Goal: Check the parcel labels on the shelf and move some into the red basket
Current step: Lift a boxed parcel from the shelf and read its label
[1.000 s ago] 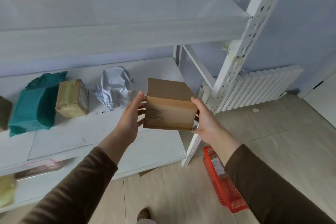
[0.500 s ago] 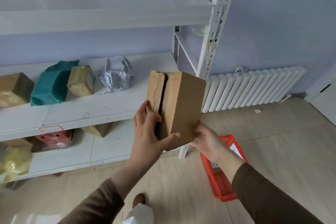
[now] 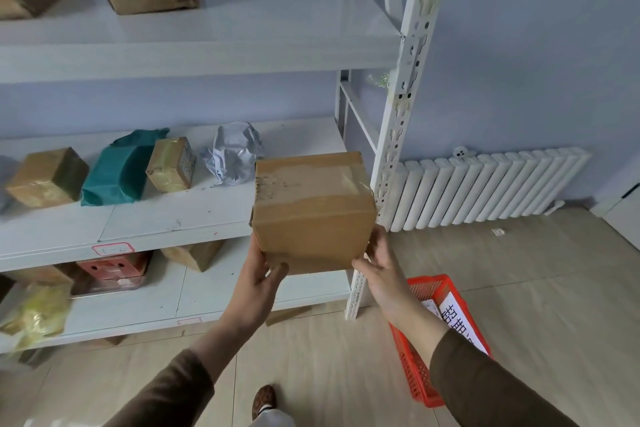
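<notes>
While the cardboard box [image 3: 313, 211] sits mid-frame, gripped from below by the left hand [image 3: 258, 282] and right hand [image 3: 379, 267], the check looks midway: nothing is sorted yet. At lower right, the red basket [image 3: 420, 378] on the floor shows only a white printed sheet [image 3: 462, 324]. Other parcels wait on the shelf [image 3: 166, 222].

Your path down to the red basket [image 3: 420, 380] on the floor at right was open, though your right forearm crossed above it. The white upright post [image 3: 398, 121] stood just right of the cardboard box [image 3: 313, 215]. On the middle shelf [image 3: 166, 218], bare board lay near (parcels crowded farther back).
</notes>
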A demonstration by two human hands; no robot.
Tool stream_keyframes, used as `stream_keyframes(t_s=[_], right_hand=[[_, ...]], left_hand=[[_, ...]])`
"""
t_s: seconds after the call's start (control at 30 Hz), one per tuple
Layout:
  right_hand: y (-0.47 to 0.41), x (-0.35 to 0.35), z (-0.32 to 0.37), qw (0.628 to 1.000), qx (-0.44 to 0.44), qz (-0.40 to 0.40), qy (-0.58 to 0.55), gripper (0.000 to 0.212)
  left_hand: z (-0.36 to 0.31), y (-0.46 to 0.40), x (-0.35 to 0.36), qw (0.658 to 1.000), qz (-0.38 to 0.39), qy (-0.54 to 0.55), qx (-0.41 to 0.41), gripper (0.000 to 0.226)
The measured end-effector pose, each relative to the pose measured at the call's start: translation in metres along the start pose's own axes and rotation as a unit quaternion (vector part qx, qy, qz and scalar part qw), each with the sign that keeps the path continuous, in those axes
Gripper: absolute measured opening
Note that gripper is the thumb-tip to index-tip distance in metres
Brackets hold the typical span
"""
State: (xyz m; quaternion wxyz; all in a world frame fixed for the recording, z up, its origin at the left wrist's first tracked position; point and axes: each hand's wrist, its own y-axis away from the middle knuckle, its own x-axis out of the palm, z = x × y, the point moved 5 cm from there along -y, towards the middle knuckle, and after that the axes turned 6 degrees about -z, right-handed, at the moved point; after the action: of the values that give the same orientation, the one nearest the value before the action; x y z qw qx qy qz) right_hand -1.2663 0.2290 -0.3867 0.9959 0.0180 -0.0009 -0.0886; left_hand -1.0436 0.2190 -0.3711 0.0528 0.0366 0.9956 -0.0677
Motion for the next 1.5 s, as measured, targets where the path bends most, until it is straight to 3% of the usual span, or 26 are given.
stream_keyframes(t_s=[0.13,0.27,0.4,0.53,0.7,0.83,0.93,1.0,1.07,1.23,1.37,1.5], right_hand=[[0.002,0.003,0.022,0.996,-0.072,-0.003,0.044,0.053],[0.012,0.019,0.056,0.965,-0.207,0.030,0.156,0.056],[0.020,0.038,0.071,0.949,-0.246,0.063,0.186,0.055],[0.018,0.039,0.073,0.954,-0.248,0.056,0.161,0.060],[0.002,0.031,0.062,0.976,-0.185,0.062,0.098,0.065],[-0.009,0.025,0.054,0.987,-0.131,0.057,0.068,0.058],[-0.020,0.022,0.033,0.997,0.011,0.071,-0.005,0.052],[-0.025,0.024,0.012,0.983,0.137,0.105,-0.054,0.067],[-0.032,0.027,-0.004,0.963,0.210,0.126,-0.116,0.078],[-0.075,0.030,-0.018,0.950,0.229,0.030,-0.212,0.075],[-0.119,0.038,-0.009,0.969,0.193,-0.038,-0.151,0.046],[-0.176,0.045,0.002,0.971,0.190,-0.087,-0.115,0.032]], left_hand=[[0.004,-0.014,-0.007,0.991,-0.047,0.093,-0.081,0.027],[0.024,-0.045,-0.016,0.940,-0.096,0.256,-0.205,0.044],[0.030,-0.057,-0.010,0.933,-0.048,0.274,-0.227,0.049],[0.042,-0.065,-0.009,0.928,-0.061,0.278,-0.241,0.049],[0.058,-0.072,-0.007,0.921,-0.062,0.276,-0.269,0.048],[0.067,-0.075,-0.005,0.915,-0.056,0.282,-0.284,0.048],[0.075,-0.077,-0.003,0.906,-0.067,0.289,-0.301,0.049],[0.078,-0.081,-0.001,0.905,-0.068,0.286,-0.308,0.049],[0.080,-0.086,0.004,0.909,-0.062,0.271,-0.309,0.048],[0.073,-0.103,0.030,0.940,0.008,0.157,-0.304,0.052],[0.061,-0.130,0.051,0.963,0.043,0.093,-0.249,0.061],[0.042,-0.169,0.065,0.963,0.056,0.120,-0.234,0.055]])
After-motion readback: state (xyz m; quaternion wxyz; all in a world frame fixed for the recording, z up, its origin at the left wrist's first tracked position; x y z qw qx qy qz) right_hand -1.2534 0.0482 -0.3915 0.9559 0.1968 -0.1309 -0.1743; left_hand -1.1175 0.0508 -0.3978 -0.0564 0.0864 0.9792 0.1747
